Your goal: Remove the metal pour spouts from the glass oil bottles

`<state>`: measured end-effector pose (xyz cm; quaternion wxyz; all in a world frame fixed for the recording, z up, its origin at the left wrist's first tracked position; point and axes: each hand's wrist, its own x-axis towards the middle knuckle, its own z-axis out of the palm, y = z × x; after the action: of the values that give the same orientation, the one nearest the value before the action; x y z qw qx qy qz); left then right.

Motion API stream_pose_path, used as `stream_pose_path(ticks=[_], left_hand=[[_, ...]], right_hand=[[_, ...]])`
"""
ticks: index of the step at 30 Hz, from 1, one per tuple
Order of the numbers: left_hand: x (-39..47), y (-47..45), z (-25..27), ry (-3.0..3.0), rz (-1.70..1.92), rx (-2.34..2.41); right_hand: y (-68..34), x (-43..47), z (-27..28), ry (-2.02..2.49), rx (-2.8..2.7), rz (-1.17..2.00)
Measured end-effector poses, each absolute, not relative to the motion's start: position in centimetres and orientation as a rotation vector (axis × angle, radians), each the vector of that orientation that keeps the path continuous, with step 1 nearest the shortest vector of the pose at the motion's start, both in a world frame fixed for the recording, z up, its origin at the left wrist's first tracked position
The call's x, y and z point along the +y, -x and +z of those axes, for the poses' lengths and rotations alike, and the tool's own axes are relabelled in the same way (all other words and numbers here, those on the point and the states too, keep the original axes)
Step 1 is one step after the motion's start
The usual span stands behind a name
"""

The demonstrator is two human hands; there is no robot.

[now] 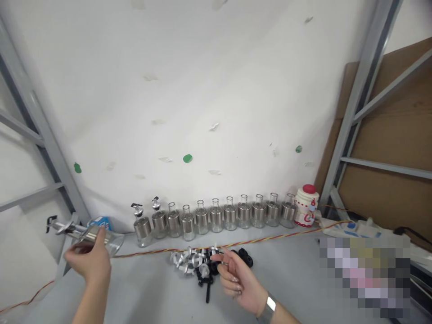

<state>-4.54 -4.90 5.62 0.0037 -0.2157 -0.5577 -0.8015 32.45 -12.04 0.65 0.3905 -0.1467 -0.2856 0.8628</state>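
Observation:
My left hand (pixel 89 263) is closed around an oil bottle (pixel 116 243) of clear glass with a brushed-metal sleeve. The bottle lies tilted almost on its side in the air, and a silver pour spout (pixel 69 227) with a black lever tip sits in its neck, pointing left. My right hand (pixel 238 279) hovers at the right side of a pile of loose silver pour spouts (pixel 189 261). Its thumb and forefinger are stretched out and apart, the other fingers curled, with nothing visibly held. Black plastic parts (pixel 245 257) lie beside and partly behind this hand.
Along the wall stands a row of similar bottles (pixel 216 216); the two leftmost carry spouts. A cream jar with a red lid (pixel 307 204) ends the row. A twisted red-yellow cord (pixel 270 238) crosses the grey table. A blue box (pixel 101 222) and a power strip (pixel 367 228) flank it.

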Motion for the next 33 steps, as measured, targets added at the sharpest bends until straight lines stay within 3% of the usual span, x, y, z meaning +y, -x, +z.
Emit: stream_pose_path(ticks=[2, 4, 9, 12, 18, 25, 27, 33], left_hand=[[-6.0, 1.8, 6.9, 0.788, -2.634, -1.716], [-7.2, -1.8, 7.3, 1.164, -2.507, -1.659], [-10.5, -10.1, 4.7, 1.899, -1.361, -1.076], [-11.8, -12.3, 2.7, 2.137, -1.017, -0.722], [-13.0, -13.2, 1.9, 2.133, -0.925, -0.645], [-12.7, -14.1, 1.2, 2.143, -1.015, -0.802], [-12.6, -14.1, 1.1, 2.153, -1.023, -0.802], [-12.1, -13.0, 0.8, 2.148, -1.039, -0.832]], right_hand=[[-32.5, -11.9, 0.6, 0.369, -0.718, 2.177], [-32.6, -11.7, 0.5, 0.368, -0.711, 2.153], [-32.7, -11.2, 0.5, 0.616, -0.829, 2.142], [-32.9, -11.2, 0.9, 0.830, -0.953, 2.181], [-32.6, -12.0, 1.4, 0.990, -1.222, 2.109], [-31.3, -11.6, -1.0, 1.337, -1.329, 1.554], [-31.4, -11.6, -1.0, 1.286, -1.352, 1.573], [-32.3, -13.0, 1.7, 1.030, -1.477, 2.015]])
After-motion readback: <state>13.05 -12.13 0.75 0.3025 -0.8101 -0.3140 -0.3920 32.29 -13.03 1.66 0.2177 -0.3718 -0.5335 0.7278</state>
